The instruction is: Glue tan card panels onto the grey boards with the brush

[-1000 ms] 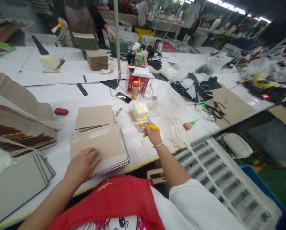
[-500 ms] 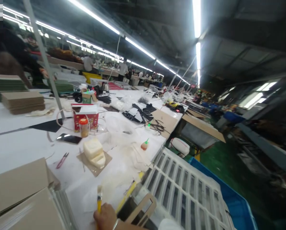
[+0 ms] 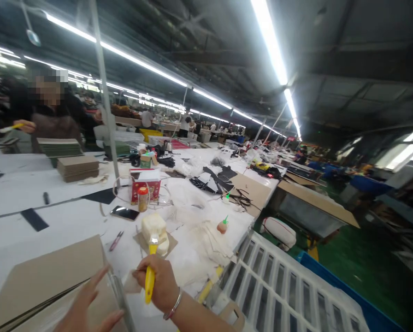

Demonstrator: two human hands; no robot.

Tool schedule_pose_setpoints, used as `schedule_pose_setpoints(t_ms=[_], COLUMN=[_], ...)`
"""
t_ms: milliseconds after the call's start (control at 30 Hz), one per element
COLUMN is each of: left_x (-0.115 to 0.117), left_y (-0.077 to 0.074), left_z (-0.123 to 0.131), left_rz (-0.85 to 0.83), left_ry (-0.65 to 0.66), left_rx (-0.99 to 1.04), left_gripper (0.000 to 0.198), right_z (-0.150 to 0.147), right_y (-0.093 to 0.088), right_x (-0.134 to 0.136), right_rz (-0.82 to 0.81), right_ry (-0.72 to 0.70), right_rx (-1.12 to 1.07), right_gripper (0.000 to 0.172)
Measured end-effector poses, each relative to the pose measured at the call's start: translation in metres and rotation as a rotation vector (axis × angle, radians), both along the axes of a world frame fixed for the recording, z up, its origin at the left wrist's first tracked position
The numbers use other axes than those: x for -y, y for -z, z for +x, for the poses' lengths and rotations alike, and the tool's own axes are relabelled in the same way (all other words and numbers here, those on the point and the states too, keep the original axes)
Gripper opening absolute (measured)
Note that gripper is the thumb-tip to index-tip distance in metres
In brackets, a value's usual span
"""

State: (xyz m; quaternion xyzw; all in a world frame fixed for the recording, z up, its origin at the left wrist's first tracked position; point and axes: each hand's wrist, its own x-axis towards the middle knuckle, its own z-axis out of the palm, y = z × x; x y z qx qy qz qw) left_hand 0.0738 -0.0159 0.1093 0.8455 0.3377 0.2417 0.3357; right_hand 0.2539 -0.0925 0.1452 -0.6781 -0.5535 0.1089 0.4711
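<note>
My right hand (image 3: 161, 282), with a metal bracelet at the wrist, is wrapped round the yellow handle of a paintbrush (image 3: 150, 279). The brush's head points away from me and overlaps, in view, a cream-coloured blocky tub or lump (image 3: 153, 225), which sits on a small brown board (image 3: 174, 242); whether they touch I cannot tell. At the lower left, my left hand (image 3: 89, 302) is open, fingers spread, over a stack of grey-brown boards (image 3: 64, 263). It holds nothing that I can see, and part of it lies outside the picture.
A phone (image 3: 124, 212), pink thread snips (image 3: 116, 240), a red box (image 3: 144, 186), an orange-lidded jar (image 3: 143, 199) and a green-tipped bottle (image 3: 222, 225) lie about the white table. A white slatted rack (image 3: 279, 281) stands at right. Across the table a person (image 3: 54, 115) holds a brush.
My right hand has moved forward with the paintbrush, up to the cream block. My left hand has come into view over the boards. The camera has turned left.
</note>
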Motion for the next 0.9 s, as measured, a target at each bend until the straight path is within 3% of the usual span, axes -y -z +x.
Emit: schedule_pose_setpoints(t_ms=[67, 133, 233, 400, 533, 633, 733, 900], left_x=[0.004, 0.005, 0.005, 0.012, 0.016, 0.01, 0.012, 0.022], left_y=[-0.026, -0.045, -0.055, -0.046, -0.026, -0.006, 0.003, 0.007], left_z=[0.011, 0.012, -0.008, -0.066, -0.094, -0.108, -0.126, -0.154], left_rz=[-0.215, -0.486, -0.687, -0.944, -1.083, -1.021, -0.886, -0.932], left_ry=[0.05, 0.076, -0.024, -0.205, -0.374, -0.522, -0.67, -0.606], left_rx=[0.044, 0.066, 0.167, 0.382, 0.541, 0.527, 0.397, 0.46], left_gripper=[0.053, 0.04, 0.038, 0.037, 0.037, 0.034, 0.037, 0.034], right_z=[-0.018, -0.027, -0.024, -0.027, -0.039, -0.046, -0.058, -0.071], right_y=[-0.022, -0.036, -0.042, -0.021, 0.003, 0.021, 0.031, 0.05], right_x=[-0.006, -0.012, -0.025, -0.04, -0.04, -0.044, -0.041, -0.036], right_rz=[0.053, 0.08, 0.093, 0.033, 0.037, 0.024, 0.005, -0.021], right_ry=[-0.056, -0.015, 0.049, -0.075, -0.155, -0.162, -0.202, -0.226], right_rx=[-0.118, -0.211, -0.235, -0.373, -0.256, -0.052, 0.124, 0.296], right_gripper=[0.017, 0.017, 0.018, 0.019, 0.016, 0.016, 0.019, 0.026])
